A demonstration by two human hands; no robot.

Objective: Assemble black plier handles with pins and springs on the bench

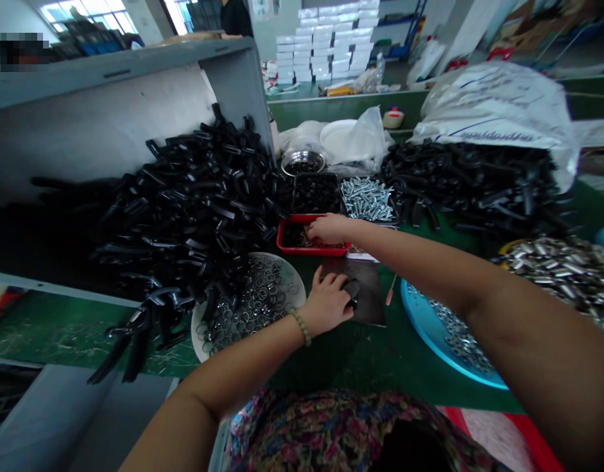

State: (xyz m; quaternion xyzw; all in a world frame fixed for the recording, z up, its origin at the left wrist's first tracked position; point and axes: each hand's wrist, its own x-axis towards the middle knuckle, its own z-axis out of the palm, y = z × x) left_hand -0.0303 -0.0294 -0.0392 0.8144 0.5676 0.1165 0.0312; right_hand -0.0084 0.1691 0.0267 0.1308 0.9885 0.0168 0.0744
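My left hand [328,303], with a beaded bracelet at the wrist, has its fingers curled over a small dark part [352,290] on a dark flat plate [373,303]. My right hand [327,229] reaches into a red tray [288,249] that holds small copper-coloured and dark pieces. Its fingertips are bent down among them, and whatever they pinch is too small to make out. A white round tray of metal rings [253,308] lies left of my left hand. Behind the red tray are a black bin of dark pieces [316,193] and a heap of silver screws [367,199].
Black handle-like parts [194,203] spill from a tipped grey crate [135,65] at left. Right are a blue basin [430,334], metal sleeves [562,269], more black parts [473,180] and a white sack [498,105]. A thin tool [390,292] lies beside the plate.
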